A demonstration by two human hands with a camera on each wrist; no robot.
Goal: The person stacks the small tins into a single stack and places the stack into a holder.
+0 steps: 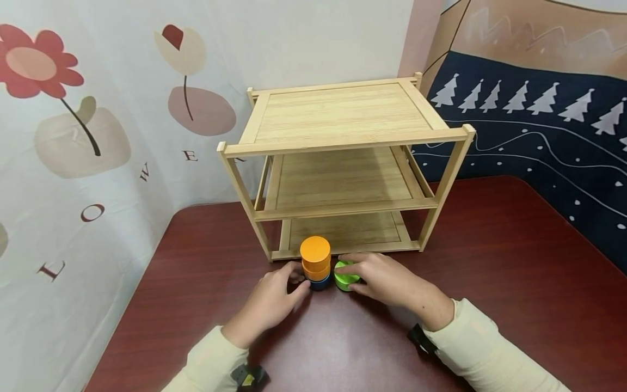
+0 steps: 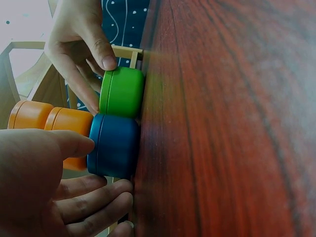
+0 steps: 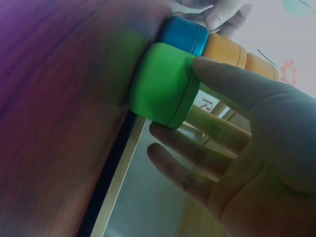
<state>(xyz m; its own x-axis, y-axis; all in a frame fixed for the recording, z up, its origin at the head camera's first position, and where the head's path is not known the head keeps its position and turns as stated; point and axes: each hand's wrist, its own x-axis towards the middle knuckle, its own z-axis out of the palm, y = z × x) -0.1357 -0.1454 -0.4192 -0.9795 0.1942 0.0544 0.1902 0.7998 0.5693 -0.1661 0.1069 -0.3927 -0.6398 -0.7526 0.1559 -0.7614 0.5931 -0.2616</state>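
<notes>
Two orange round tins, an upper one (image 1: 315, 250) and a lower one (image 1: 318, 272), are stacked on a blue tin (image 2: 116, 145) that stands on the table. My left hand (image 1: 273, 296) holds the blue tin at its side, thumb near the lid seam and fingers on the opposite side. Just right of the stack is a green tin (image 3: 160, 81), upright on the table, close beside the blue one. My right hand (image 1: 387, 277) grips the green tin between thumb and fingers; in the right wrist view the thumb lies at its lid edge.
Behind the tins stands a three-tier wooden rack (image 1: 338, 147), its front bottom rail close to them. The dark red table (image 1: 186, 305) extends to both sides. A printed cloth (image 1: 122, 179) hangs at the back and left.
</notes>
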